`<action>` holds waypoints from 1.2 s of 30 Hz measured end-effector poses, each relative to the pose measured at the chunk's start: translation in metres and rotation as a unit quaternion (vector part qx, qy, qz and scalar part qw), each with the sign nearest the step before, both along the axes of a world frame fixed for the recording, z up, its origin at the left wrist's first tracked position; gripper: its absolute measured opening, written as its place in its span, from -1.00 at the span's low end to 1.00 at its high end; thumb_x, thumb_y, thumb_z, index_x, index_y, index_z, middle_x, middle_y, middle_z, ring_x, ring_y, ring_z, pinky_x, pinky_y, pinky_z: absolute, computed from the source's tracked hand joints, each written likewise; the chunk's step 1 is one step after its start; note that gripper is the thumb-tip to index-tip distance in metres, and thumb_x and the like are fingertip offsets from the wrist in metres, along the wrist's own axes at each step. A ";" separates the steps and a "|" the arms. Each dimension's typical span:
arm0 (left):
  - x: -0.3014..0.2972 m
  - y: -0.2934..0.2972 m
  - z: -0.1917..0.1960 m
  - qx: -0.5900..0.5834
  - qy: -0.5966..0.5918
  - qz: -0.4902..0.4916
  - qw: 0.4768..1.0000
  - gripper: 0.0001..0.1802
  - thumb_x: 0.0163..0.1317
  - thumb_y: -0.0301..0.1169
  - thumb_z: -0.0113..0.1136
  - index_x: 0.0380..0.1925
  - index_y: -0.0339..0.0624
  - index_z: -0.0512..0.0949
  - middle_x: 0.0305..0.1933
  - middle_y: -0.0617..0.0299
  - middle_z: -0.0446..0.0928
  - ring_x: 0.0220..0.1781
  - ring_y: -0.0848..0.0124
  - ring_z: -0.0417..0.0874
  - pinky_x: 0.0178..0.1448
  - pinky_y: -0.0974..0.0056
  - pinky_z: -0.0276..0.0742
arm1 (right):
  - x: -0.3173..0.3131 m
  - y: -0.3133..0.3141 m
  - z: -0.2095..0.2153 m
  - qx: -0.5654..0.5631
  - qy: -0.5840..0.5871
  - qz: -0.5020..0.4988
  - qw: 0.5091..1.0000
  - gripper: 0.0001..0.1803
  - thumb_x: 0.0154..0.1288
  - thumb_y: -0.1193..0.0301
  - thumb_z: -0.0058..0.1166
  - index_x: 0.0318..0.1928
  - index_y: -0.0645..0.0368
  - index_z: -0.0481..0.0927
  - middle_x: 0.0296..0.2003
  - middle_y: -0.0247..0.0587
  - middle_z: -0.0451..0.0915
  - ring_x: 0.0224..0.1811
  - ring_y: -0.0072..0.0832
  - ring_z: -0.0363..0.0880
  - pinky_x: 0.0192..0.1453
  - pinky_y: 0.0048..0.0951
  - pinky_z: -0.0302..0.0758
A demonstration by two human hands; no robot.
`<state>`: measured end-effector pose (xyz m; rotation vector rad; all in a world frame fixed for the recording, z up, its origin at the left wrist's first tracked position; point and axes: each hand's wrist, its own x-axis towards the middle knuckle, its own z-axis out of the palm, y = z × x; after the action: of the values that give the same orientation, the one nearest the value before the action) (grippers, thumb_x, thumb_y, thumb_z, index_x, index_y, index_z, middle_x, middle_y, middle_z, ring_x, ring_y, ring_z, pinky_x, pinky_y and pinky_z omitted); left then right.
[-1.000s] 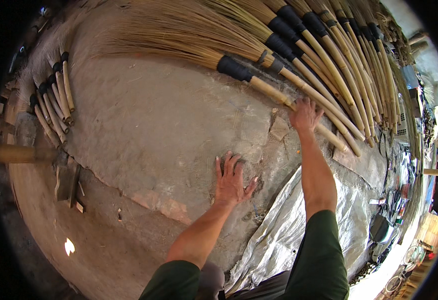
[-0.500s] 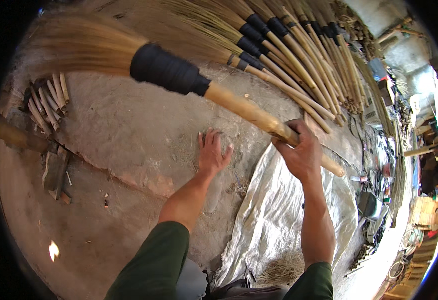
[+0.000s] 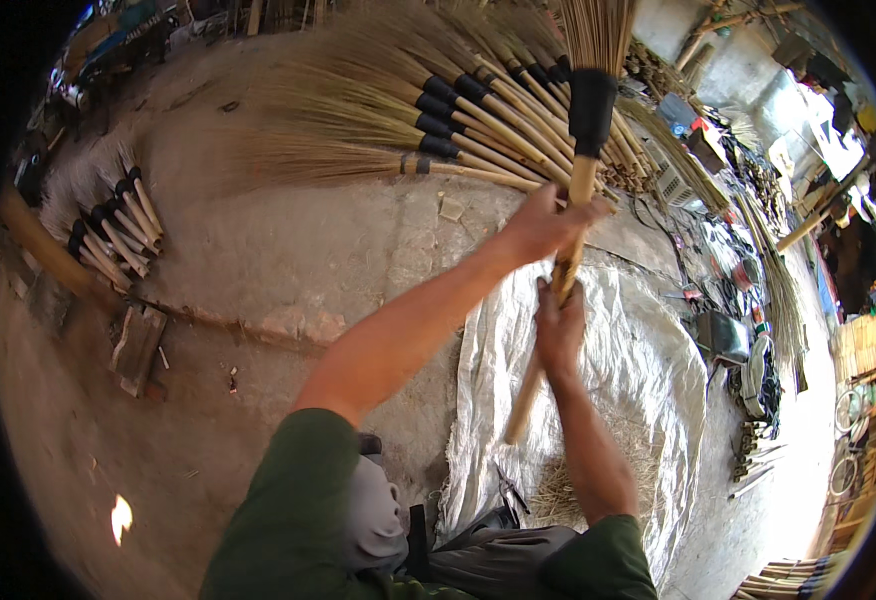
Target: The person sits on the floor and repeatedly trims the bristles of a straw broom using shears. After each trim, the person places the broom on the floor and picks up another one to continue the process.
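A broom [image 3: 591, 112] stands nearly upright before me, its bristle head at the top edge, with black binding below it and a pale bamboo-like handle. My left hand [image 3: 550, 222] is closed around the handle's upper part. Lower down, my right hand [image 3: 560, 328] also grips the handle, whose bare end slants down and left over a white woven sheet [image 3: 488, 390]. Behind my hands, several similar brooms [image 3: 503, 115] lie fanned on the floor, their handles pointing toward the right.
Several small black-bound brooms [image 3: 123, 225] lie at the left, near a wooden post [image 3: 43, 240]. A heap of straw bits [image 3: 558, 495] and a dark hand tool [image 3: 510, 490] rest on the sheet before my knees. Clutter, including a dark box [image 3: 723, 338], lines the right side.
The broom has swung from slanting toward the upper left to nearly upright. My left hand has risen from the floor and taken hold of the handle; my right hand has moved lower.
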<state>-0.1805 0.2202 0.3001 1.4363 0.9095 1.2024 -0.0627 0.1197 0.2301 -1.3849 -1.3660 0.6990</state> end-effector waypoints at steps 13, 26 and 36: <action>0.025 -0.132 -0.120 -0.193 0.257 -0.247 0.914 -0.66 0.25 -0.16 0.40 -0.37 -0.22 0.57 -0.55 0.25 0.54 -0.56 0.46 0.55 -0.42 0.24 0.49 | 0.199 -0.095 -0.067 0.028 0.519 0.058 0.853 0.18 0.28 -0.26 0.26 0.65 -0.38 -0.27 0.41 0.21 0.36 0.40 0.04 0.44 0.31 0.28 0.49; 0.181 -0.100 -0.095 -0.118 0.331 -0.424 0.835 0.47 -0.07 0.34 0.52 0.55 -0.46 0.00 0.41 -0.39 0.39 0.49 -0.01 0.43 0.51 0.05 0.39 | 0.093 -0.161 -0.122 0.019 0.683 0.022 0.730 -0.15 0.30 0.11 0.40 0.46 0.05 0.25 0.26 -0.23 0.51 0.34 -0.26 0.51 0.47 -0.01 0.44; 0.232 -0.141 -0.093 -0.016 0.438 -0.410 0.800 0.77 -0.42 0.36 0.67 0.59 -0.39 -0.22 0.48 -0.39 0.29 0.52 -0.12 0.38 0.60 0.08 0.28 | 0.097 -0.185 -0.153 -0.036 0.599 0.029 0.799 -0.22 0.25 0.31 0.44 0.39 0.16 0.31 0.20 -0.27 0.52 0.27 -0.33 0.53 0.39 -0.19 0.45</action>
<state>0.0510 0.0795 0.2074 2.0765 0.7070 -0.1864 0.0344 -0.0653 0.0767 -0.6362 -0.3399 1.3541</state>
